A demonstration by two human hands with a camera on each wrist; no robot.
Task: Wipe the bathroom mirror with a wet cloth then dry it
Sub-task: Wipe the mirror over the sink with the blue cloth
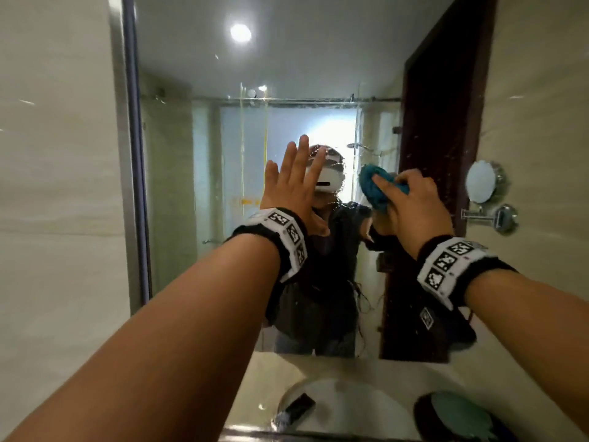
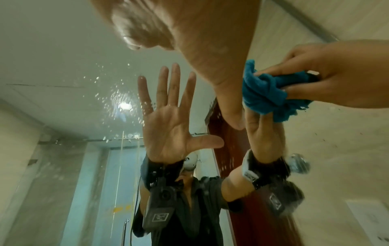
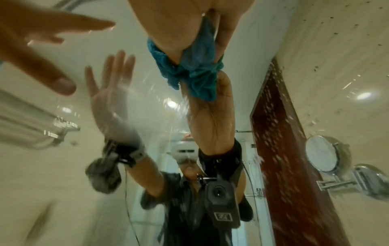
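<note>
Your right hand (image 1: 411,205) fingers (image 1: 387,186) are curling around a bunched teal cloth (image 1: 373,186), pressing it against the bathroom mirror (image 1: 287,74). Your left hand (image 1: 291,186) is spreading its fingers (image 1: 301,151) straight and flat, gripping nothing, up by the glass beside the cloth. Water droplets are speckling the mirror. Below, a pale surface (image 1: 350,371) is carrying a sink (image 1: 344,406).
</note>
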